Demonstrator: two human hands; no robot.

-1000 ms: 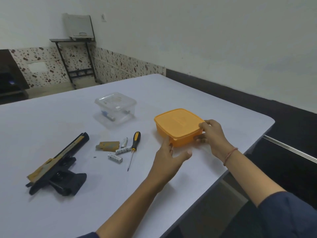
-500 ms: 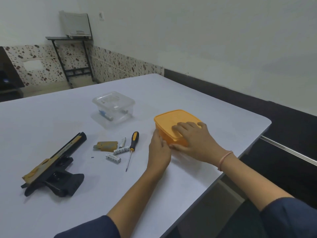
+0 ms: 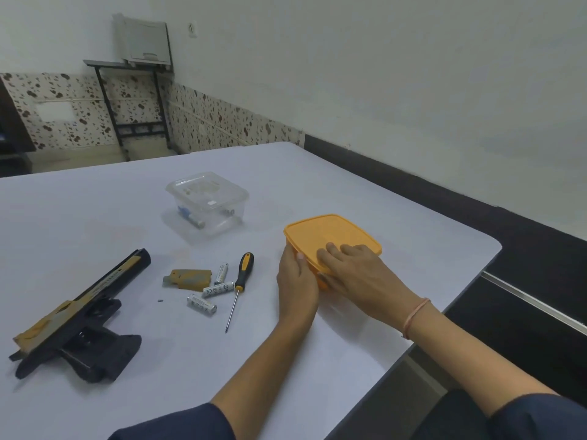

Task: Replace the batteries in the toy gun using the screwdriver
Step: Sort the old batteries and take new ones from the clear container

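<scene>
A black and tan toy gun (image 3: 76,315) lies on its side at the left of the white table (image 3: 95,223). Its tan battery cover (image 3: 187,277) lies loose beside three white batteries (image 3: 217,289) and a tiny screw (image 3: 160,300). A yellow-and-black screwdriver (image 3: 239,285) lies just right of them. My left hand (image 3: 297,279) grips the near left side of an orange lidded box (image 3: 330,231). My right hand (image 3: 359,274) lies flat on the box's lid, fingers pressing its near edge.
A clear lidded plastic box (image 3: 208,201) with a few batteries inside stands behind the loose parts. The table's right edge (image 3: 460,300) runs close to my right forearm. A black metal stand (image 3: 127,100) with a grey device is against the far wall.
My right hand moved from the box's right side onto its lid. My left hand closed in from the front against the box's left side. The gun and loose parts stayed put.
</scene>
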